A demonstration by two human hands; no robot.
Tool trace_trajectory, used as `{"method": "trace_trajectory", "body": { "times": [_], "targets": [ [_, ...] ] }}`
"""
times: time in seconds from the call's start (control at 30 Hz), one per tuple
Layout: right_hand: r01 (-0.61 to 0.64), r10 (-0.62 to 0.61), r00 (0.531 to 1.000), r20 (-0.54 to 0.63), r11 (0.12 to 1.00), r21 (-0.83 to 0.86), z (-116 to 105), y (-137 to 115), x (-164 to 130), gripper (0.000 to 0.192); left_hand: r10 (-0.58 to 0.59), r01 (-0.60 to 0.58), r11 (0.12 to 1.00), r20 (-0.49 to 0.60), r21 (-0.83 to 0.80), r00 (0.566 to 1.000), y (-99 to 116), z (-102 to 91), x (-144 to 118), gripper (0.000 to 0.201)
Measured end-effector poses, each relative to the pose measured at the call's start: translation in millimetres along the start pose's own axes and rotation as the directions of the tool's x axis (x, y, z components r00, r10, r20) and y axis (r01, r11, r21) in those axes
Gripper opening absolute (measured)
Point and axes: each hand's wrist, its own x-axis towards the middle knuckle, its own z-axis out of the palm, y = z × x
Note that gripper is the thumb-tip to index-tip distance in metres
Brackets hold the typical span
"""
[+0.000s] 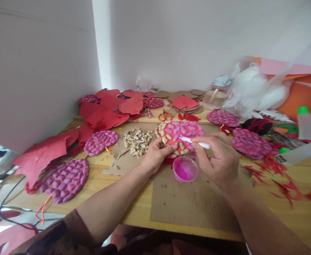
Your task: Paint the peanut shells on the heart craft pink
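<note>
My left hand (157, 153) grips the lower left edge of a red piece (173, 139) covered with peanut shells. Its upper right shells are painted pink-purple, while those on the left and bottom are bare tan. Between the fingers of my right hand (218, 156) is a slim white paintbrush (202, 145), its tip at the shells in the middle of the piece. Just below stands a clear plastic cup (185, 169) with magenta paint inside. Loose peanut shells (137, 141) lie heaped on cardboard left of my left hand.
Finished purple shell pieces (65, 180) lie left and right. Red paper cutouts (102, 109) pile up at the back left. Orange-handled pliers (165, 115), a lidded jar (216, 92) and plastic bags (259, 86) stand behind. Red scraps (288, 187) litter the right. Cardboard (192, 205) covers the table front.
</note>
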Motion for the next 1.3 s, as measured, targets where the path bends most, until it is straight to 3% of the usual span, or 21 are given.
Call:
{"method": "trace_trajectory", "body": {
  "times": [0.3,0.6,0.9,1.3],
  "targets": [
    [-0.002,0.0,0.998,-0.055,1.0,-0.029,-3.1,2.3,-0.3,0.005,0.041,-0.041,0.998,-0.009,0.038,0.999,-3.0,-1.2,-0.1,0.056],
    [0.036,-0.034,0.999,-0.029,0.998,0.053,-0.3,-1.5,-1.0,0.009,0.064,-0.064,0.998,-0.025,0.025,0.998,-3.2,0.6,0.2,0.054],
    [-0.05,0.052,0.998,-0.036,0.998,0.046,-2.7,2.2,-0.3,0.006,0.07,-0.069,0.996,-0.012,0.049,0.997,-1.9,1.2,-1.5,0.053],
    [-0.023,0.021,1.0,0.019,0.995,0.099,-0.4,-3.8,-0.2,0.005,0.057,-0.055,0.996,-0.023,0.064,0.998,-0.5,1.7,-2.3,0.053]
  ]
}}
